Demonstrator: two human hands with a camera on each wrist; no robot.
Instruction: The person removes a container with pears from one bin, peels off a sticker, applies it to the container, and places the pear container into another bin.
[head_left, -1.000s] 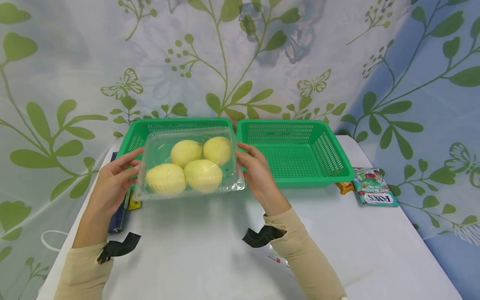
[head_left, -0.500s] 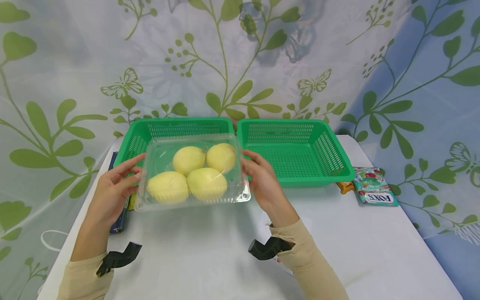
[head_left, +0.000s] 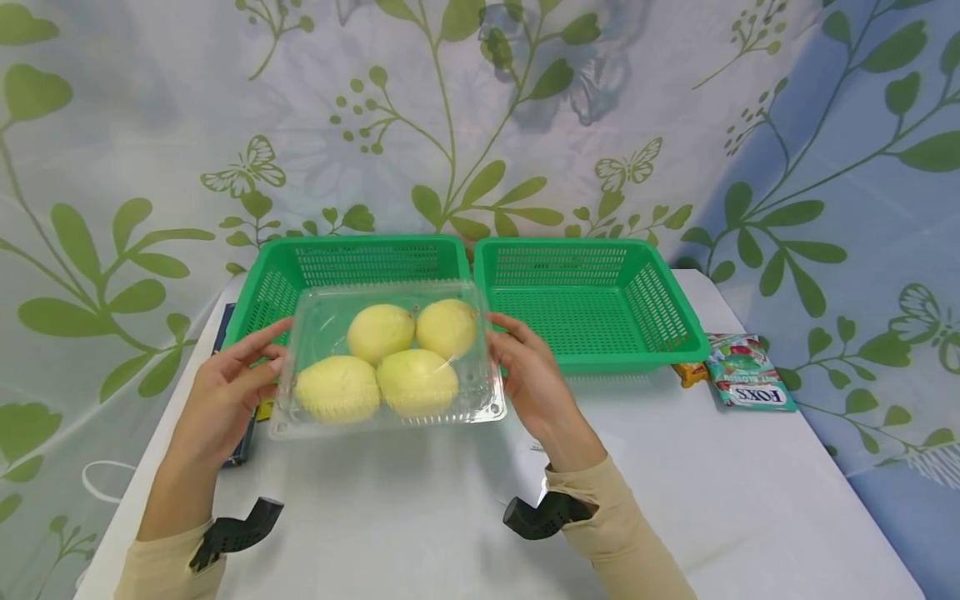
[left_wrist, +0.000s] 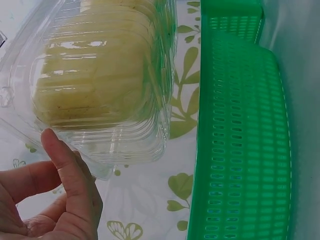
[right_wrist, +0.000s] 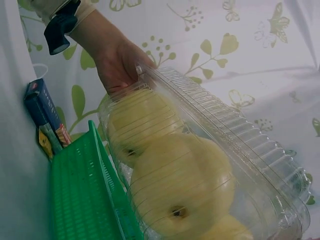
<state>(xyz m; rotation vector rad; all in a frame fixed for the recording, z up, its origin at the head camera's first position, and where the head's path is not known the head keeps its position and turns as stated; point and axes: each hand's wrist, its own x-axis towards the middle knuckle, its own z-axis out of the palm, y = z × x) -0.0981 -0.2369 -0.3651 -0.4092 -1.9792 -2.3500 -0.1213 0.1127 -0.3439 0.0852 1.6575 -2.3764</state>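
Note:
A clear plastic clamshell box (head_left: 318, 321) holds several pale yellow fruits (head_left: 417, 382), pear-like in shape. It hangs level above the table, tipped slightly toward the camera, and overlaps the left basket in the head view. My left hand (head_left: 221, 396) grips its left end, with fingers at the edge and the thumb below them. At the opposite end my right hand (head_left: 538, 387) holds the box between thumb and fingers, partly hidden behind the plastic. From the right wrist, two fruits (right_wrist: 182, 185) show close up through the ribbed wall, their dark blossom ends facing outward.
Two green perforated baskets stand side by side at the back: a left one (head_left: 258, 287) and a right one (head_left: 592, 363). A teal FOX'S packet (head_left: 750, 375) and an orange wrapper (head_left: 691, 375) lie right. A dark blue box (head_left: 242, 446) lies left. Patterned cloth (head_left: 480, 100) hangs behind.
Both hands have brought the clamshell box of fruits nearer to the body and slightly right, off the left basket's front edge. The baskets and packets have stayed put.

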